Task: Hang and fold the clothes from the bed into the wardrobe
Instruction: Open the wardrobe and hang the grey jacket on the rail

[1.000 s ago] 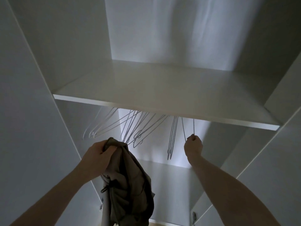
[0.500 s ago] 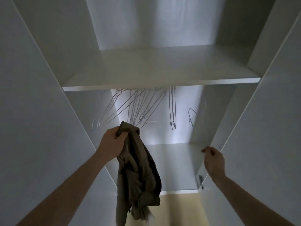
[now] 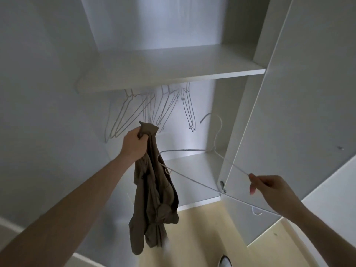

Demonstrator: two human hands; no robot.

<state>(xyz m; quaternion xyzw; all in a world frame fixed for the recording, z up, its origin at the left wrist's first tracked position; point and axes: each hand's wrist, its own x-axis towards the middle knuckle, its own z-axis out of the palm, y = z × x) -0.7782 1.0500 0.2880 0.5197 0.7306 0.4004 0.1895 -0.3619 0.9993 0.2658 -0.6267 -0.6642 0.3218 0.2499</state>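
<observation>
Olive-brown crumpled fabric garment (image 3: 154,191) hangs bunched from the left hand (image 3: 134,144), whose fingers curl tightly round its top end; the rest drapes straight down below that grip, in front of the open white wardrobe (image 3: 173,62). To the right of it, the right hand (image 3: 269,186) pinches one shoulder end of a thin white wire hanger (image 3: 194,183) between thumb and fingertips, the other fingers loosely curled. The hanger's far shoulder reaches across to just beside the garment, hook pointing up. To do this step well, the person probably needs to find the collar or waistband, shake the cloth open, and feed the hanger in before lifting it. More wire hangers (image 3: 154,112) dangle under the shelf above the left hand.
</observation>
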